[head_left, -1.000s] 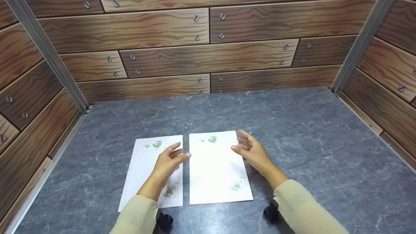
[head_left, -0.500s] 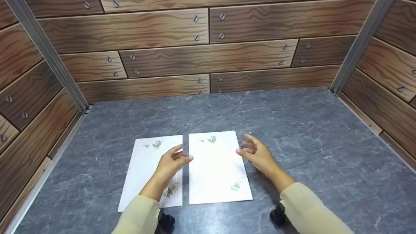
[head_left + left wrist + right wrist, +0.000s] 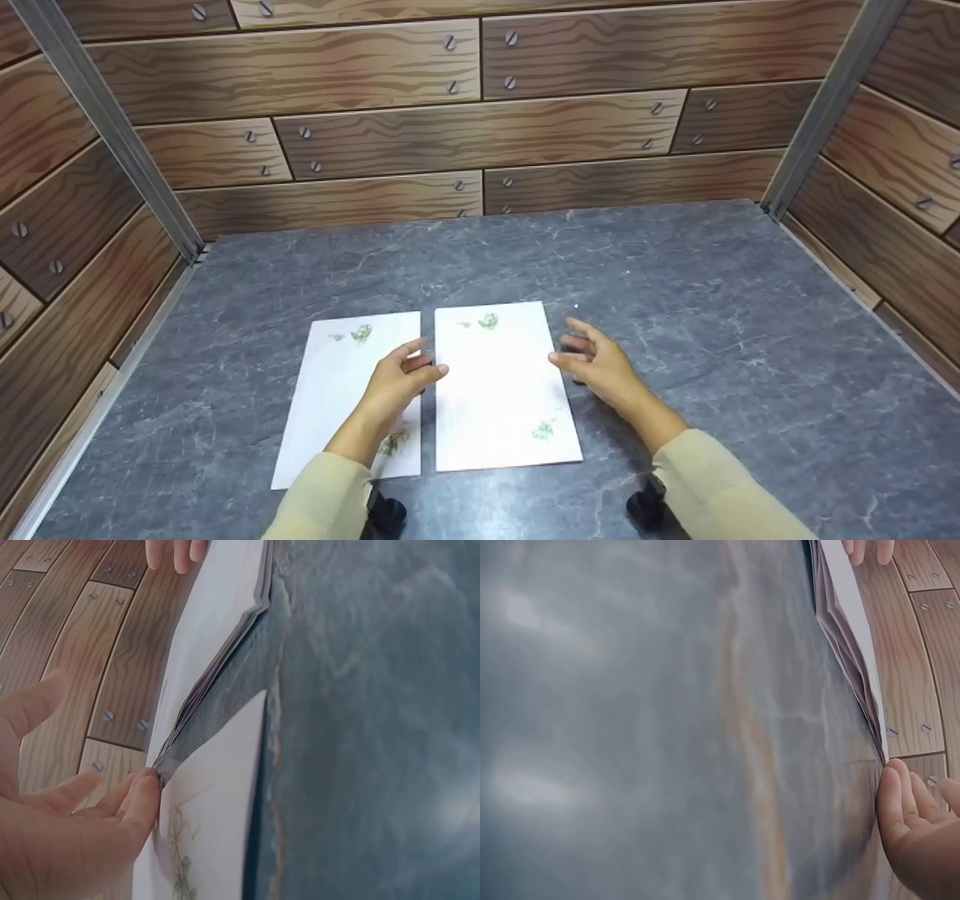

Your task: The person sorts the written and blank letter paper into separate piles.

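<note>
Side by side lie two white paper stacks with green plant prints: a left stack (image 3: 337, 375) and a right stack (image 3: 502, 390), with a narrow strip of table between them. My left hand (image 3: 394, 386) reaches over the left stack to that strip, thumb tip at the right stack's left edge and fingers loosely bent. Beside the right stack's right edge is my right hand (image 3: 604, 371), its thumb tip overlapping that edge in the head view. Layered sheet edges of the right stack (image 3: 847, 637) show in the right wrist view. Neither hand grips anything.
Both stacks lie on a dark grey marbled table (image 3: 712, 315). Wood-plank-patterned walls (image 3: 375, 135) with metal corner posts (image 3: 814, 105) enclose its back and sides. A black device (image 3: 646, 506) is strapped at the right wrist, another (image 3: 386, 514) at the left.
My right hand has drawn outward and toward me, off the right stack's upper right edge. My left hand has shifted slightly right and toward me. The stacks stay in place.
</note>
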Demonstrator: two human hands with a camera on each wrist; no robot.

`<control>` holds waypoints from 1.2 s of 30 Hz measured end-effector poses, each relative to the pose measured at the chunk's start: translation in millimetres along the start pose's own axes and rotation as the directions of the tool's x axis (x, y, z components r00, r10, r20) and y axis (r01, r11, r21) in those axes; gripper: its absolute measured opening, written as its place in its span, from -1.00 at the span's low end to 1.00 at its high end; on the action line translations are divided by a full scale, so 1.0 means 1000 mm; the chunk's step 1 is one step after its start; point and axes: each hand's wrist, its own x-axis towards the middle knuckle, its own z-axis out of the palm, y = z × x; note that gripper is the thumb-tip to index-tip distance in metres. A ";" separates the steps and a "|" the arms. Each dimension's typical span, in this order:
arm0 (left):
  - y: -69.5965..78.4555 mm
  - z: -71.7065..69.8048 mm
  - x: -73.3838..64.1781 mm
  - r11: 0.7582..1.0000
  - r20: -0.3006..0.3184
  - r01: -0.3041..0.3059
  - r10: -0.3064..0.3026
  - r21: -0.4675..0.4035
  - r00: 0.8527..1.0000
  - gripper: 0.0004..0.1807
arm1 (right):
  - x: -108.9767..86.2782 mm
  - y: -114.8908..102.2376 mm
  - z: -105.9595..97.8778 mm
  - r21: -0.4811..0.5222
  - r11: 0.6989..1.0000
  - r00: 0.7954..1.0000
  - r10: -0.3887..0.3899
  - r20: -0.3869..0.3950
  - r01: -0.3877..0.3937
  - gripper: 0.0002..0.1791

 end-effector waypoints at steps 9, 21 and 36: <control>0.000 0.002 -0.001 1.000 0.000 -0.001 0.001 -0.024 1.000 -0.22 | -0.002 0.000 0.000 0.040 0.998 0.999 0.039 -0.005 -0.039 -0.21; -0.002 0.003 -0.001 0.999 0.001 -0.021 0.021 -0.048 1.000 -0.29 | -0.001 0.003 0.003 0.050 0.997 0.998 0.057 -0.028 -0.055 -0.24; -0.005 0.007 0.002 0.989 -0.046 -0.027 0.021 -0.144 0.999 -0.40 | 0.002 0.009 0.012 0.160 0.987 0.998 0.026 -0.059 -0.017 -0.23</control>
